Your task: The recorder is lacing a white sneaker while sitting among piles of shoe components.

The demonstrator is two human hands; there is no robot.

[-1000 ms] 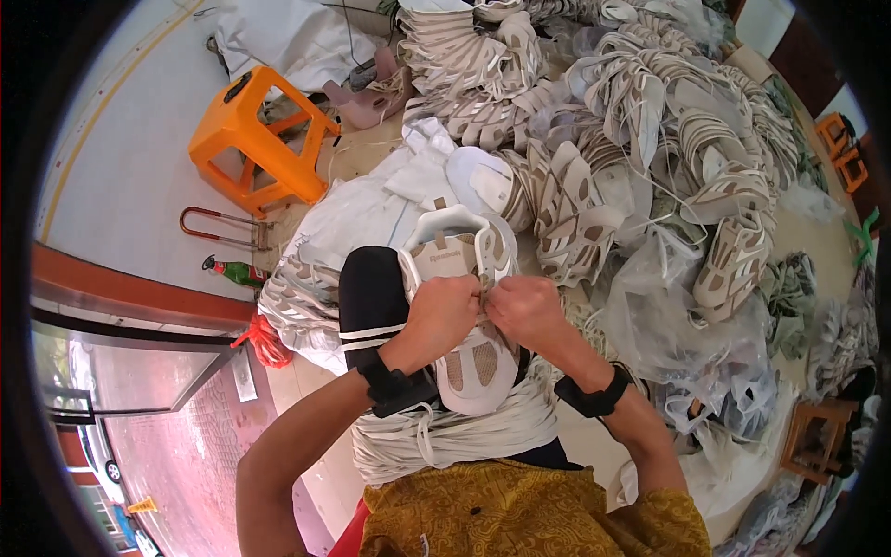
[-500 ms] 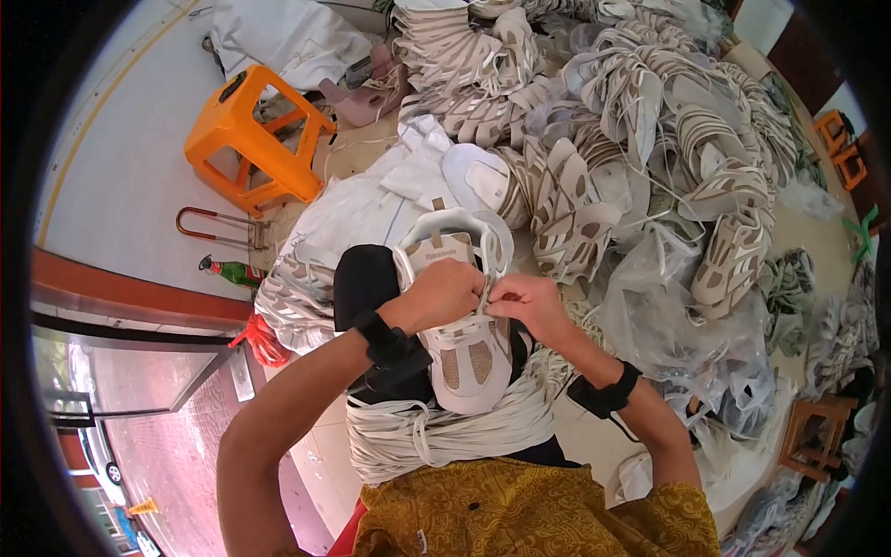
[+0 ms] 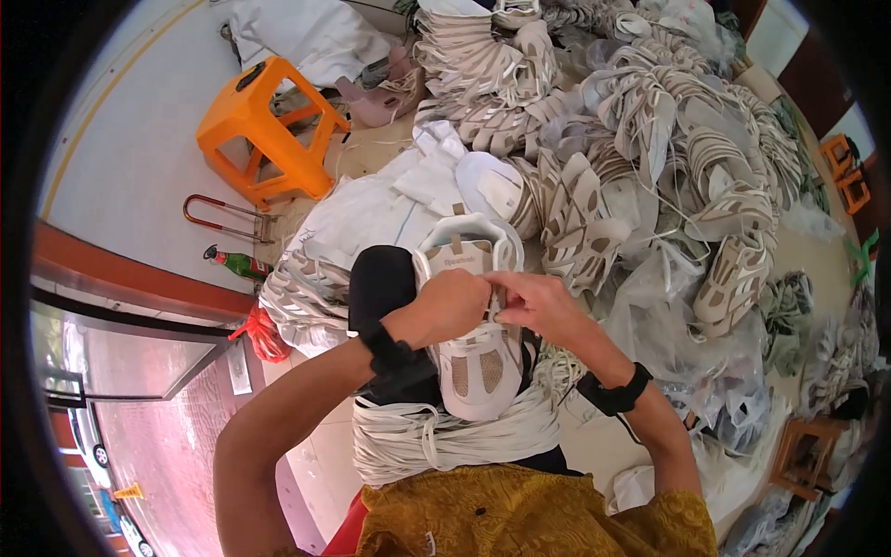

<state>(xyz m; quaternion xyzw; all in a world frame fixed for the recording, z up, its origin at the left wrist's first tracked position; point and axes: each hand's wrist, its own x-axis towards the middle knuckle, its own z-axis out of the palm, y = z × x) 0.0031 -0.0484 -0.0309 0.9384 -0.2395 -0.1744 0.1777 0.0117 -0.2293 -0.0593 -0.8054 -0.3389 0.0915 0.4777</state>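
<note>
A white shoe upper (image 3: 473, 320) with beige mesh panels lies on the person's lap, toe toward the body and heel collar pointing away, resting partly on a dark knee and partly on a thick bundle of white laces (image 3: 445, 432). Both hands meet over its lacing area: the left hand (image 3: 452, 304) is curled closed on the shoe's left edge, and the right hand (image 3: 538, 302) pinches a thin white lace (image 3: 495, 314) between thumb and fingertips, just touching the left hand.

The lace end is small and the grip is a light pinch, so it could slip free or miss its eyelet; the eyelets themselves are hidden under the fingers. The shoe sits on a soft, uneven bundle, and a hard pull could tip it off the knee toward the floor. Loose strands from the bundle lie right under the hands and could tangle with the working lace.

Around the lap, heaps of similar shoe uppers (image 3: 650, 158) and clear plastic bags (image 3: 668, 325) crowd the right, near enough for a wide elbow swing to topple them. An orange stool (image 3: 269, 130) stands well apart on the left, with a green bottle (image 3: 243, 265) lying on the floor nearer the knee.
</note>
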